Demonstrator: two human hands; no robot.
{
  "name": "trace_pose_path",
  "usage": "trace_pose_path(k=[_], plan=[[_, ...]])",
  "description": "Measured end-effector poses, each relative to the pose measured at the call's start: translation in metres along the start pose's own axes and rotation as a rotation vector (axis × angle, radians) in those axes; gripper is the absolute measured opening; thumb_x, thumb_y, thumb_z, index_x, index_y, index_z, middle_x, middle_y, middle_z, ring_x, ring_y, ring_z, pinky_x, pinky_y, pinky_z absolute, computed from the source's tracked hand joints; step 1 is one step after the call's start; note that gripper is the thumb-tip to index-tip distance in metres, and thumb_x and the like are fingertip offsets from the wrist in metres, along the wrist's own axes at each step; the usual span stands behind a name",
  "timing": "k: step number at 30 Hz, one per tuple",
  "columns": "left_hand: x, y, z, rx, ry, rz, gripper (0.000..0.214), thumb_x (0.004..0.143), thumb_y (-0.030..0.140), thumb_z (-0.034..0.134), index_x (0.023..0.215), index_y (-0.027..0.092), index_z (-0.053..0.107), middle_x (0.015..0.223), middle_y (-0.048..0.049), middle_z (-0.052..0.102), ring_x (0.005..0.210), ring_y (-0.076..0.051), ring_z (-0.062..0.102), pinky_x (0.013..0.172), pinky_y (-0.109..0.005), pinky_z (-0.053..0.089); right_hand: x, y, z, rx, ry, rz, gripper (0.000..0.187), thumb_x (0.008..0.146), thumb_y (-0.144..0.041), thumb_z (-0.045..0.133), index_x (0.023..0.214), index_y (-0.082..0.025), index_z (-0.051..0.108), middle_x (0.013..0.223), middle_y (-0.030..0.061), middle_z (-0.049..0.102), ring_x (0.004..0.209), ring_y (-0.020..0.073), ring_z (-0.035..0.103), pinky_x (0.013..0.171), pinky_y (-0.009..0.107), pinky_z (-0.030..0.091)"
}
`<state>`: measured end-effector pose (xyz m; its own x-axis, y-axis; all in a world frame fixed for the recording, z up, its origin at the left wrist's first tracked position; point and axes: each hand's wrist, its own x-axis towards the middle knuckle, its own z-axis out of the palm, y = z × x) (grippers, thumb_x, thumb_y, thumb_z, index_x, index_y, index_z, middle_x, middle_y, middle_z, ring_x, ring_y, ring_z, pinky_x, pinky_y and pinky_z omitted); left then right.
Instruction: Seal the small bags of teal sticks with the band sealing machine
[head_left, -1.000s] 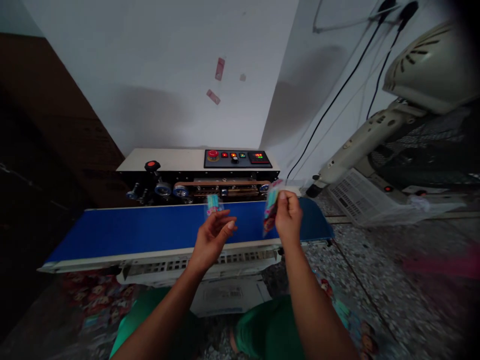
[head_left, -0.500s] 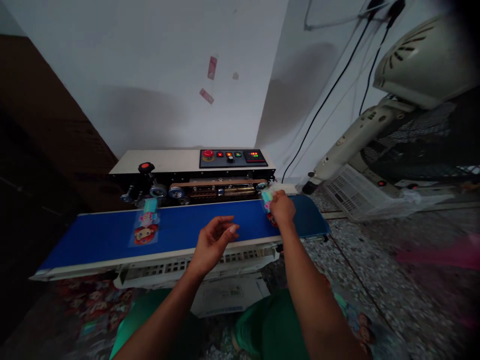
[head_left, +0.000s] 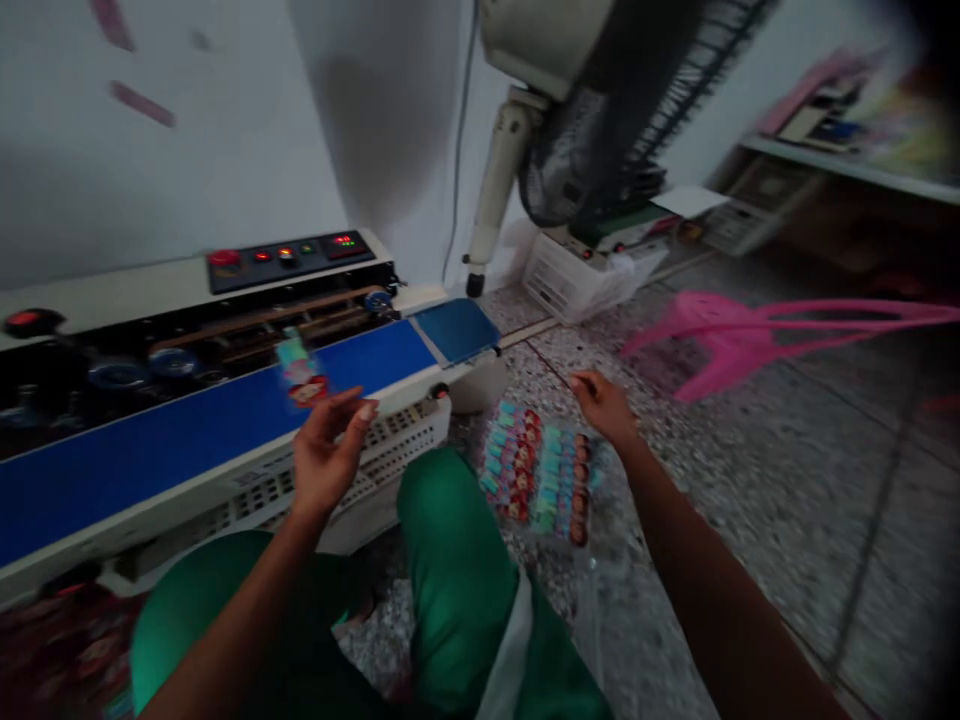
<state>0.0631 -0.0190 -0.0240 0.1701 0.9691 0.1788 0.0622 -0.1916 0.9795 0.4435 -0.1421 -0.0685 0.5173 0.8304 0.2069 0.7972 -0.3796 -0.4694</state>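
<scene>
Two bare hands in view, both empty; entries run near to far.

1. Green-trousered knees (head_left: pixel 457 560), nearest the camera, between the two forearms; the person sits on the floor.

2. Left hand (head_left: pixel 326 455): palm up, fingers (head_left: pixel 352 412) loosely curled and apart, holding nothing. It hovers just in front of the machine's near edge.

3. Right hand (head_left: pixel 604 405): fingers (head_left: pixel 581 382) slack and part-open, holding nothing. It hangs just above the far right corner of the packet stack.

4. Stack of printed packets (head_left: pixel 541 472): cartoon-face sachets in overlapping rows on the speckled floor (head_left: pixel 750 500), directly below and left of the right-hand fingers, beside the right knee.

5. Single packet (head_left: pixel 300 372): lying on the blue conveyor belt (head_left: pixel 187 430), just beyond the left-hand fingers, its top toward the sealing band. Blurred; details cannot be told.

6. Band sealer (head_left: pixel 225 300): control panel with lit red and green lamps (head_left: pixel 289 258), behind the belt.

7. Standing fan (head_left: pixel 570 130) and white crate (head_left: pixel 577 285), beyond the right hand; pink plastic item (head_left: pixel 750 335) to its right, well apart.

Judgement: one packet is on the belt, and the step in hand looks like fetching another. The next move calls for pinching one packet off the stack alone, without dragging its neighbours.
</scene>
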Motion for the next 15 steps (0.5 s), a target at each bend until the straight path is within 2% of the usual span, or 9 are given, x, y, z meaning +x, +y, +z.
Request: trace_pose_path(k=[3, 6, 10, 12, 15], plan=[[-0.042, 0.006, 0.035, 0.076, -0.141, 0.037, 0.036, 0.077, 0.034, 0.063, 0.109, 0.018, 0.057, 0.098, -0.0073, 0.068, 0.094, -0.021, 0.063, 0.088, -0.035, 0.047, -0.056, 0.087, -0.018, -0.259, -0.197, 0.278, 0.035, 0.088, -0.032, 0.039, 0.113, -0.015, 0.056, 0.098, 0.009, 0.066, 0.084, 0.0178, 0.059, 0.074, 0.027, 0.04], [-0.079, 0.005, 0.064, 0.184, -0.319, 0.119, 0.031, 0.079, 0.03, 0.059, 0.108, 0.019, 0.058, 0.1, -0.0072, 0.068, 0.097, -0.022, 0.061, 0.092, -0.037, 0.044, -0.108, 0.147, -0.018, -0.322, -0.325, 0.43, 0.031, 0.085, -0.025, 0.045, 0.109, -0.011, 0.059, 0.095, 0.0122, 0.066, 0.087, 0.0202, 0.06, 0.074, 0.027, 0.041], [-0.097, -0.009, 0.08, 0.394, -0.413, 0.292, 0.025, 0.076, 0.028, 0.062, 0.1, 0.023, 0.063, 0.103, -0.0058, 0.067, 0.1, -0.024, 0.059, 0.095, -0.039, 0.041, -0.154, 0.191, 0.003, -0.366, -0.475, 0.518, 0.029, 0.081, -0.022, 0.054, 0.108, -0.012, 0.059, 0.104, 0.0126, 0.063, 0.095, 0.0197, 0.058, 0.079, 0.028, 0.041], [-0.096, -0.016, 0.08, 0.437, -0.4, 0.314, 0.024, 0.075, 0.028, 0.063, 0.099, 0.022, 0.063, 0.104, -0.0059, 0.066, 0.099, -0.025, 0.06, 0.093, -0.039, 0.043, -0.162, 0.205, 0.019, -0.381, -0.524, 0.525, 0.031, 0.083, -0.027, 0.054, 0.111, -0.014, 0.056, 0.111, 0.0106, 0.059, 0.098, 0.0191, 0.056, 0.084, 0.032, 0.042], [-0.093, -0.019, 0.077, 0.518, -0.384, 0.339, 0.028, 0.074, 0.029, 0.063, 0.102, 0.022, 0.062, 0.101, -0.0057, 0.067, 0.094, -0.025, 0.062, 0.088, -0.038, 0.045, -0.156, 0.222, 0.044, -0.4, -0.568, 0.511, 0.038, 0.085, -0.033, 0.053, 0.118, -0.014, 0.05, 0.119, 0.0103, 0.053, 0.103, 0.0205, 0.053, 0.087, 0.039, 0.042]])
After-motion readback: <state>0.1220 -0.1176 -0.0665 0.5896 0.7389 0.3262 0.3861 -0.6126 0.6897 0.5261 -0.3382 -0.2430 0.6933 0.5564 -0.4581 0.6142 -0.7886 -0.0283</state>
